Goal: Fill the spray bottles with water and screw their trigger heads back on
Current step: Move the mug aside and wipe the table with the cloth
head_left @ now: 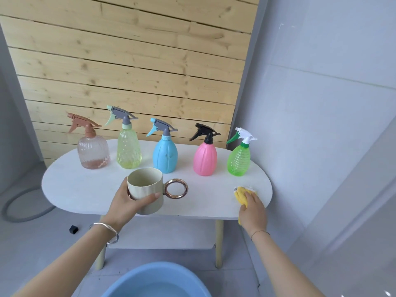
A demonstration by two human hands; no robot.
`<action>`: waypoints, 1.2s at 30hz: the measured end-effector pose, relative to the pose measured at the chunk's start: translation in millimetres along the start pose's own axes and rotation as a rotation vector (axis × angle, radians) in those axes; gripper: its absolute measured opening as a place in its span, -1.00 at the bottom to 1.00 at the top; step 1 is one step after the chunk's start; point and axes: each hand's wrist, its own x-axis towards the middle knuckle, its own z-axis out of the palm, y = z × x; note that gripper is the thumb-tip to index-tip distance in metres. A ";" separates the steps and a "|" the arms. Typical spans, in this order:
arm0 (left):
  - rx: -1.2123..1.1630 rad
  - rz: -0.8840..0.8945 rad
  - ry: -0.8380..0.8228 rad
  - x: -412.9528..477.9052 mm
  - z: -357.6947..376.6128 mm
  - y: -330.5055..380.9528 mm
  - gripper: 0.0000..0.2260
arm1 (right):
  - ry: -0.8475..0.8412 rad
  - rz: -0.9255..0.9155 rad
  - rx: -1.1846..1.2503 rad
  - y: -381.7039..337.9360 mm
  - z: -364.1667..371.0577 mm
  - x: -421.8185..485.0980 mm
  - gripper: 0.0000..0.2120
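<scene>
Several spray bottles stand in a row on the white oval table (85, 189), all with trigger heads on: a clear pink one (93, 154), a yellow one (129, 151), a blue one (165, 156), a pink one (205, 159) and a green one (238, 160). My left hand (126, 202) grips a cream mug (145, 189) with a gold ring handle, held over the table's front edge. My right hand (252, 209) presses a yellow cloth (241, 195) on the table's right front part.
A blue basin (156, 281) holding water sits on the floor below me. The table has a lower shelf (171, 236) and pale legs. A grey hose (23, 211) lies on the floor at left, near a small black block (73, 229). Wooden slats stand behind, a white wall at right.
</scene>
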 end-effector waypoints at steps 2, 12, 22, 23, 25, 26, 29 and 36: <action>0.002 0.005 -0.002 -0.9 -4.6 3.0 -0.17 | -0.015 -0.024 0.024 -14.6 6.0 -9.6 -0.52; -0.048 0.047 -0.001 2.7 7.1 28.9 -0.16 | -0.176 -0.430 0.196 -130.1 55.3 -101.9 -0.46; -0.055 0.016 -0.040 2.8 28.8 36.0 -0.15 | -0.454 -0.218 0.657 -85.6 -1.3 -132.7 -0.48; -0.058 0.018 -0.048 2.2 33.7 36.3 -0.15 | -0.451 -0.064 0.801 -79.3 -11.7 -128.6 -0.51; -0.065 0.023 -0.064 0.4 46.7 35.8 -0.17 | -0.407 0.231 1.050 -64.5 -34.3 -120.9 -0.64; -0.066 0.025 -0.070 -0.9 54.9 35.8 -0.19 | -0.371 0.369 1.150 -55.5 -45.6 -117.5 -0.70; -0.073 0.025 -0.097 -2.1 88.0 33.5 -0.25 | -0.346 0.672 1.409 -22.5 -69.9 -109.2 -0.78; -0.033 -0.014 -0.139 15.0 175.4 23.3 -0.18 | -0.281 0.811 1.643 29.4 -100.1 -96.0 -0.77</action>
